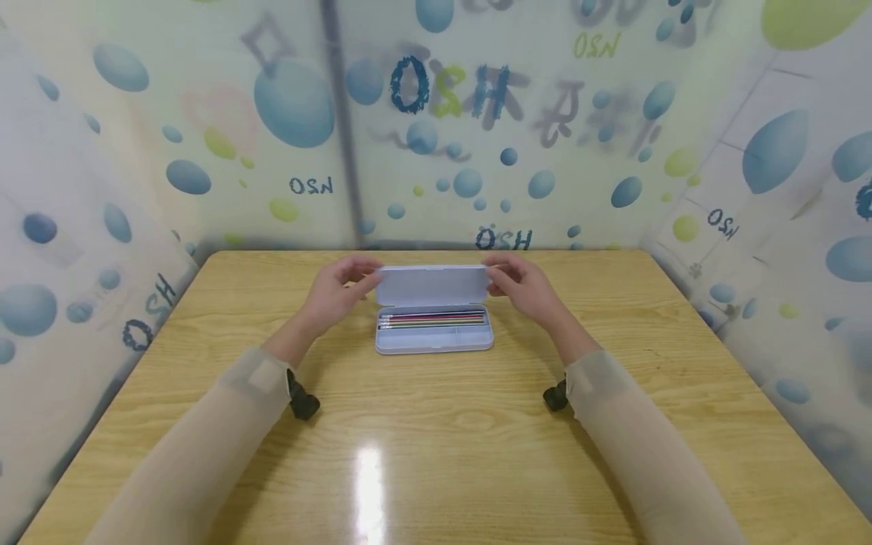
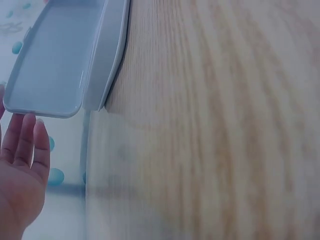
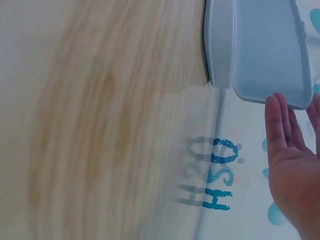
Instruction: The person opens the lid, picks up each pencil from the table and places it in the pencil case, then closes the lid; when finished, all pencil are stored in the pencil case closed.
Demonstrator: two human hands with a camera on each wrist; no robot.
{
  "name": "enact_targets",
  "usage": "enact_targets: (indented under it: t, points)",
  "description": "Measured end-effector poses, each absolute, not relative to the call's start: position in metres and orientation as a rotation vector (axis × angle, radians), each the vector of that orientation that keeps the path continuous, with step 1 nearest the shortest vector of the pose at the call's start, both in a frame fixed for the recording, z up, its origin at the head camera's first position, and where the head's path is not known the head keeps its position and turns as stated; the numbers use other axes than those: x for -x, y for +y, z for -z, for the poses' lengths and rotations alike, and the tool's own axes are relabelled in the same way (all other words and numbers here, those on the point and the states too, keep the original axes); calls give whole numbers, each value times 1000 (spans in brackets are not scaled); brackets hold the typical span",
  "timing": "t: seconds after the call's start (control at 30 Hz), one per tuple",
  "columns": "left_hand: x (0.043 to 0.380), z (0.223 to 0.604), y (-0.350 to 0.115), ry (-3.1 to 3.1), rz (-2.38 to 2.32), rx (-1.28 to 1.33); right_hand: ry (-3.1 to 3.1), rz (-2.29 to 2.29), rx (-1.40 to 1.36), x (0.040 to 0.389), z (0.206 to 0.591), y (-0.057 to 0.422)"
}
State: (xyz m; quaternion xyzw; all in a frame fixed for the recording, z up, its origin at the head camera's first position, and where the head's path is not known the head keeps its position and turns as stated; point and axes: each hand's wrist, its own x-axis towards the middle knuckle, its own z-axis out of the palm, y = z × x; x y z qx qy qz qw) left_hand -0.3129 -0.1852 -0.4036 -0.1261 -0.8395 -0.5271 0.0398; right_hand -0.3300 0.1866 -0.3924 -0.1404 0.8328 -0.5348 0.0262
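Observation:
A pale grey-blue pencil case (image 1: pixel 434 349) lies on the table with its lid (image 1: pixel 432 286) raised at the back. Inside, several thin pencils (image 1: pixel 436 319) with differently coloured bodies lie side by side in the rear part; the front part has a small divider. My left hand (image 1: pixel 338 286) holds the lid's left end near its top corner. At the opposite end, my right hand (image 1: pixel 523 285) holds the right top corner. Both wrist views show the fingertips against the short ends of the lid; each thumb's grip is partly cut off there.
The case stands on a wood-grain table (image 1: pixel 436 454) that ends just behind it at a wall (image 1: pixel 436 197) printed with blue and green drops and letters. Further printed walls flank the table. Dark wrist cameras (image 1: pixel 303 401) hang below both sleeves.

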Motion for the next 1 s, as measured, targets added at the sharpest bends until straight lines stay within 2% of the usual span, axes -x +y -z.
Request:
enact_targets:
  t: [0.23, 0.7, 1.0]
  points:
    - [304, 402, -186, -2582, 1592, 409, 2546, 1644, 459, 321, 390, 190]
    - [289, 406, -188, -2729, 1511, 487, 2543, 1280, 526, 309, 392, 203]
    - [285, 410, -187, -2835, 1438, 690, 2544, 1003, 589, 304, 395, 207]
